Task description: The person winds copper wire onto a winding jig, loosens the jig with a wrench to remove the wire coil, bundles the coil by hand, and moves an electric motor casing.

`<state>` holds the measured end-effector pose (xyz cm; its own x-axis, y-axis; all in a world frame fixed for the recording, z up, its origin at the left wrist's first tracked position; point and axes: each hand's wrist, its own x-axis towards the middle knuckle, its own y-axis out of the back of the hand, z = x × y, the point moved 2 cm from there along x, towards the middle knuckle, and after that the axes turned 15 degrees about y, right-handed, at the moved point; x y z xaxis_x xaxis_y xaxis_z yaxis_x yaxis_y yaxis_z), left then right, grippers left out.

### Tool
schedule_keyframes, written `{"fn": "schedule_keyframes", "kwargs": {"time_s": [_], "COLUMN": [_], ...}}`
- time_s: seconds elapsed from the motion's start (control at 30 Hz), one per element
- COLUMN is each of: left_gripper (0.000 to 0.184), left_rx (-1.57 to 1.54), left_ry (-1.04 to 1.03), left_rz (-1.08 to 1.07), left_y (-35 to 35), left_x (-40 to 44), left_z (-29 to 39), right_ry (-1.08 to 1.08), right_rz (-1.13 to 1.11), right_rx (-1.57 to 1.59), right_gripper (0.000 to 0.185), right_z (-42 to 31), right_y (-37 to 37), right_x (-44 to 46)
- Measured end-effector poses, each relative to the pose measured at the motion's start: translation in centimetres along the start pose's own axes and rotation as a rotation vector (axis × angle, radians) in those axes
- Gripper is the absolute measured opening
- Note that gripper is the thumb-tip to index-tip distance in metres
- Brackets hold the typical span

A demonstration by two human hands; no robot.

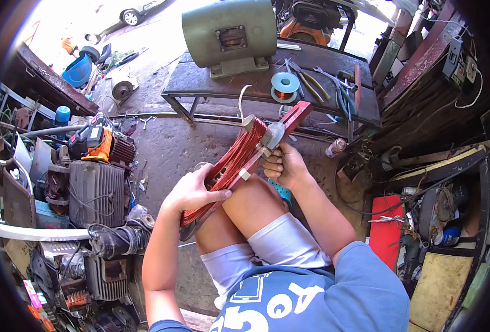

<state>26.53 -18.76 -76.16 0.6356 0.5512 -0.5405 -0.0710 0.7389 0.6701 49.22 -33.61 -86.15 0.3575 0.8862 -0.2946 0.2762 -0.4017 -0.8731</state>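
Observation:
A long bundle of reddish copper wire [237, 148] stretches over a winding frame with a red bar [298, 118], held slantwise above my knees. My left hand [194, 191] wraps round the lower part of the wire bundle, its thumb lying across the near side. Near the upper end, my right hand [285, 165] is closed at the frame, its fingers curled just below a grey rounded metal piece [275, 134]. Exactly what those fingers pinch is partly hidden. A small white block [244, 175] sits on the frame's side between my hands.
Ahead, a dark metal bench [212, 88] carries a green motor housing [229, 34], a spool of copper wire [285, 87], pliers [315, 84] and other hand tools. Finned motor casings [96, 191] and parts crowd the left. Right, a red panel [386, 227] leans near a cluttered shelf.

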Motion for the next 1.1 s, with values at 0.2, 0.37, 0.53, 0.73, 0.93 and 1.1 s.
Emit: {"fn": "schedule_keyframes", "kwargs": {"time_s": [0.2,0.37,0.53,0.73,0.93,1.1], "left_gripper": [0.084,0.083,0.083,0.085,0.085,0.087], "left_rx": [0.013,0.008,0.032,0.014,0.033,0.073], "left_ry": [0.014,-0.016,-0.016,-0.017,-0.011,0.038], "left_rz": [0.003,-0.001,0.001,-0.010,-0.010,-0.014], "left_y": [0.1,0.0,0.2,0.2,0.5,0.8], "left_x": [0.1,0.6,0.6,0.3,-0.5,-1.9], "left_z": [0.2,-0.3,-0.3,-0.1,0.2,1.2], "right_ry": [0.222,0.478,0.736,0.578,1.511,1.347], "right_rz": [-0.026,0.043,-0.052,0.048,0.135,-0.138], "right_rx": [0.022,-0.100,-0.425,-0.311,-1.524,-2.090], "right_gripper": [0.030,0.024,0.025,0.024,0.017,0.024], "right_z": [1.4,2.2,2.3,0.3,-4.1,-6.7], "right_y": [1.6,-0.3,2.2,1.9,-3.0,-5.9], "right_x": [0.9,0.0,0.2,-0.8,-3.7,-2.4]}}
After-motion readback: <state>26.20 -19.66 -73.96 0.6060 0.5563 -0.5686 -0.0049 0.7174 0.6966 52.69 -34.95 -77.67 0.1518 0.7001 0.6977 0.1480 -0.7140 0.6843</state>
